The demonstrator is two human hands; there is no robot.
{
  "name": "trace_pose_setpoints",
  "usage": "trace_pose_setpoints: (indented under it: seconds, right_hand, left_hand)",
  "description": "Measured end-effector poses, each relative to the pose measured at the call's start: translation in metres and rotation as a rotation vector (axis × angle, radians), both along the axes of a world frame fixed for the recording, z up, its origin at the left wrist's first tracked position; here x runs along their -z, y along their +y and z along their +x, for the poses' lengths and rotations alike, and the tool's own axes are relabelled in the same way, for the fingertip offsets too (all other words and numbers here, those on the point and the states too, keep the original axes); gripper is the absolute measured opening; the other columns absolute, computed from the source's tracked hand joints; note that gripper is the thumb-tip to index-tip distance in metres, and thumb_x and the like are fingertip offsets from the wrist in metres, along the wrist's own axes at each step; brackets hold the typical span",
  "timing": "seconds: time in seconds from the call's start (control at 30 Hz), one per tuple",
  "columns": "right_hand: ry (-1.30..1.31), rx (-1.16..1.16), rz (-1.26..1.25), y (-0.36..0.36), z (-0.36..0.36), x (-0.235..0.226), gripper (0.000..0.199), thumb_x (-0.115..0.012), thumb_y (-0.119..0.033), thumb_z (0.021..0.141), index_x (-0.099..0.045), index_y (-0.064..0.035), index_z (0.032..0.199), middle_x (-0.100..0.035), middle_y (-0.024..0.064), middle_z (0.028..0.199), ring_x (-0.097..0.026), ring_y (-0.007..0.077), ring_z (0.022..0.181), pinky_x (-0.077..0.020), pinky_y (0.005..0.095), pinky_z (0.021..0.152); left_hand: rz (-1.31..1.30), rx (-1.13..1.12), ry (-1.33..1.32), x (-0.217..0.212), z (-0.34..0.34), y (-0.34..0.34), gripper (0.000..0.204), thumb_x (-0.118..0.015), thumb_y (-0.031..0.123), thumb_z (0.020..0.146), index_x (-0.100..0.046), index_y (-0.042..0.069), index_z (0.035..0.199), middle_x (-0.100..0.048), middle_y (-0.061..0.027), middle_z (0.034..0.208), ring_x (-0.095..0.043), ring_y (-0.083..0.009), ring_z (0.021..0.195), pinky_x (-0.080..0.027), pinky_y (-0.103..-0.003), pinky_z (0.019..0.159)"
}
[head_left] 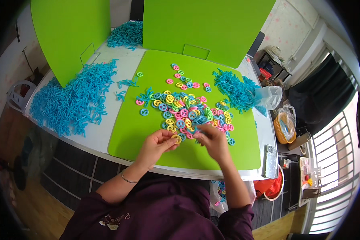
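Between the thumb and fingers of my left hand [158, 145] is a small yellow plastic wheel [176, 139], held just above the near side of a green mat [136, 140]. My right hand [213, 140] is close beside it, fingers pinched and pointing down-left. A bit of blue shows at those fingertips, but what they hold is too small to make out. Just beyond both hands lies a loose heap of little spoked wheels [184, 113] in pink, yellow, blue and green. Some wheels are scattered toward the far side of the mat.
Blue plastic sticks are piled at the left [74, 100], far back [126, 35] and right [234, 90]. Upright green boards [208, 28] stand behind the mat. A clear plastic bag [268, 97] lies at the right, and a phone [271, 161] rests on the table's right front corner.
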State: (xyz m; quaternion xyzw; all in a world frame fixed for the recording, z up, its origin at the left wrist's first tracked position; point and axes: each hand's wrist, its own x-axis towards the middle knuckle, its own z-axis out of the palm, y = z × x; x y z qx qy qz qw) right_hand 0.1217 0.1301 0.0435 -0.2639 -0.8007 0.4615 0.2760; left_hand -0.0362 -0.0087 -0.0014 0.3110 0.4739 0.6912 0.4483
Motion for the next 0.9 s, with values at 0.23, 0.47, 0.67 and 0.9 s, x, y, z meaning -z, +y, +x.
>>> trace_pose_setpoints:
  seconds: [0.23, 0.47, 0.67, 0.9]
  right_hand:
    - [0.3, 0.111, -0.401, -0.055, -0.001, 0.033, 0.023, -0.066, -0.007, 0.086, -0.063, 0.0038, 0.106, -0.067, 0.0066, 0.086, -0.062, 0.0107, 0.072, -0.0511, 0.0223, 0.063]
    - [0.22, 0.121, -0.219, -0.062, -0.007, 0.038, 0.022, -0.067, -0.007, 0.084, -0.066, 0.002, 0.104, -0.064, 0.0051, 0.077, -0.061, 0.01, 0.067, -0.0476, 0.0225, 0.061]
    - [0.085, 0.114, 0.157, -0.061, 0.001, 0.034, 0.023, -0.069, -0.004, 0.079, -0.068, -0.0017, 0.102, -0.056, 0.0083, 0.068, -0.054, 0.0137, 0.057, -0.0432, 0.0266, 0.054]
    - [0.077, 0.094, 0.221, -0.061, 0.003, 0.041, 0.024, -0.069, -0.005, 0.08, -0.067, -0.0018, 0.103, -0.058, 0.008, 0.069, -0.056, 0.0136, 0.06, -0.0443, 0.027, 0.054]
  left_hand:
    - [0.006, -0.034, -0.19, -0.002, 0.014, -0.003, 0.024, -0.06, 0.005, 0.089, -0.061, 0.0, 0.112, -0.066, -0.0072, 0.099, -0.065, -0.014, 0.085, -0.054, -0.025, 0.077]
    - [0.024, -0.051, -0.155, 0.006, 0.013, -0.006, 0.018, -0.06, 0.003, 0.088, -0.064, -0.002, 0.106, -0.066, -0.0091, 0.095, -0.064, -0.013, 0.083, -0.056, -0.025, 0.076]
    - [0.008, -0.047, -0.05, 0.01, 0.013, -0.006, 0.017, -0.06, 0.003, 0.088, -0.065, -0.003, 0.103, -0.066, -0.0083, 0.092, -0.064, -0.0124, 0.08, -0.055, -0.024, 0.073]
    - [-0.003, -0.092, 0.052, 0.009, 0.017, -0.003, 0.015, -0.059, 0.005, 0.089, -0.066, -0.003, 0.101, -0.067, -0.007, 0.09, -0.063, -0.011, 0.077, -0.054, -0.023, 0.071]
